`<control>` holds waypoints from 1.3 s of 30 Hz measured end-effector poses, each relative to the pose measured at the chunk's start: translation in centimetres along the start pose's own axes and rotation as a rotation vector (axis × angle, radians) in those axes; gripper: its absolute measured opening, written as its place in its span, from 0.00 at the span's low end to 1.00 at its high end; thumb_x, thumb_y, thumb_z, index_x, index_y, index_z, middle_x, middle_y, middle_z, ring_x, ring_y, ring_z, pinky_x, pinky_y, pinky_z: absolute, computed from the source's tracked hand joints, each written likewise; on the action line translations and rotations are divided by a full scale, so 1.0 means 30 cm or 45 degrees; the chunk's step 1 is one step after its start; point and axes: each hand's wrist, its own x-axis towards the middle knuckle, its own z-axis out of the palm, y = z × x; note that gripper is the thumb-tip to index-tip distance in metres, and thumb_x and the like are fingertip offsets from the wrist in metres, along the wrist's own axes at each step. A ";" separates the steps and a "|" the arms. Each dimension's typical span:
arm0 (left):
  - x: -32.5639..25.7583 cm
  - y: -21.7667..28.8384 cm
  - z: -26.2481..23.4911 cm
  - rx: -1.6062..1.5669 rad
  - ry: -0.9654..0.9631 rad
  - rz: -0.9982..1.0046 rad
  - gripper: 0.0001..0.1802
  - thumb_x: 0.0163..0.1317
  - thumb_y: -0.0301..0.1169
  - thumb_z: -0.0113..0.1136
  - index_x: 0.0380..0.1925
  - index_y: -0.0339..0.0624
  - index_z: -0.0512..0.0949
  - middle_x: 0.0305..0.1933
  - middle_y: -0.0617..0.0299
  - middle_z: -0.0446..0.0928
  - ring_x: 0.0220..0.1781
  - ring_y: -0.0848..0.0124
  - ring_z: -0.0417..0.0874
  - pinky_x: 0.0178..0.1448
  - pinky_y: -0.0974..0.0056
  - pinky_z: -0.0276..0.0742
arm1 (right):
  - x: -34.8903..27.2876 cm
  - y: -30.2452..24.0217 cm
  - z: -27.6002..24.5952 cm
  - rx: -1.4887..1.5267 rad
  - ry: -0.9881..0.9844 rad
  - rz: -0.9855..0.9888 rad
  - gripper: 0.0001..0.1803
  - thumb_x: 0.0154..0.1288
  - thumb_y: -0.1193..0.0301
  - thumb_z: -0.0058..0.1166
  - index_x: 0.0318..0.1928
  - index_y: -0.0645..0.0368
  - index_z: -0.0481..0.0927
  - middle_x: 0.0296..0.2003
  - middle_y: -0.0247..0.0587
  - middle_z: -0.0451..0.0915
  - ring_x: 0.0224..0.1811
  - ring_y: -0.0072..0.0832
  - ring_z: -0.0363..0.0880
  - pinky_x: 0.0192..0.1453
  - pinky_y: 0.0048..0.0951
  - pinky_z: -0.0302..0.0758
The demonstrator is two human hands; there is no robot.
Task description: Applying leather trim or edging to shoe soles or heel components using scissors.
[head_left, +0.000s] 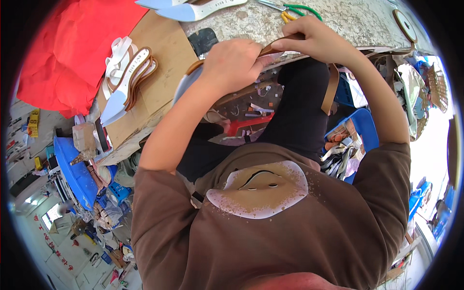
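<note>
Brown strip (268, 48) at the desk's (251, 26) near edge is pinched by both the left hand (232, 65) and right hand (309, 38). Work looks partway: brown edging (194, 66) shows on one pale insole (183, 87) behind the left forearm, while one loose tail (331, 92) hangs unattached. Elsewhere: two far insoles (195, 10), one stack (129, 82), layers uncountable, and one pair of scissors (284, 7).

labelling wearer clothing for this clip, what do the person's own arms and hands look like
Both the left hand and right hand are ungloved, and the forearms are bare. The loose, short brown sleeves look plain and end near the elbows. No watch or bracelet shows on either wrist; some fingers are hidden, so rings can't be ruled out.
</note>
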 end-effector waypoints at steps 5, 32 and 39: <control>-0.115 0.073 -0.168 0.029 0.021 0.086 0.16 0.58 0.41 0.65 0.23 0.42 0.75 0.23 0.57 0.74 0.29 0.55 0.78 0.30 0.55 0.72 | -0.071 -0.135 0.009 0.534 -0.163 0.185 0.26 0.69 0.59 0.58 0.18 0.57 0.65 0.18 0.21 0.57 0.22 0.12 0.53 0.25 0.23 0.50; -0.420 0.141 -0.331 -1.358 1.567 -0.464 0.15 0.72 0.39 0.54 0.45 0.37 0.78 0.40 0.67 0.80 0.42 0.80 0.78 0.45 0.72 0.72 | 0.090 -0.728 0.364 0.872 0.695 -0.393 0.06 0.64 0.76 0.61 0.34 0.62 0.76 0.24 0.34 0.80 0.28 0.17 0.80 0.30 0.19 0.72; -0.348 0.140 -0.312 -1.528 1.487 -0.751 0.14 0.69 0.37 0.59 0.40 0.36 0.79 0.35 0.70 0.78 0.34 0.84 0.75 0.37 0.74 0.71 | 0.140 -0.661 0.361 0.016 0.748 -0.416 0.06 0.62 0.72 0.58 0.34 0.58 0.73 0.30 0.39 0.74 0.27 0.45 0.77 0.27 0.38 0.73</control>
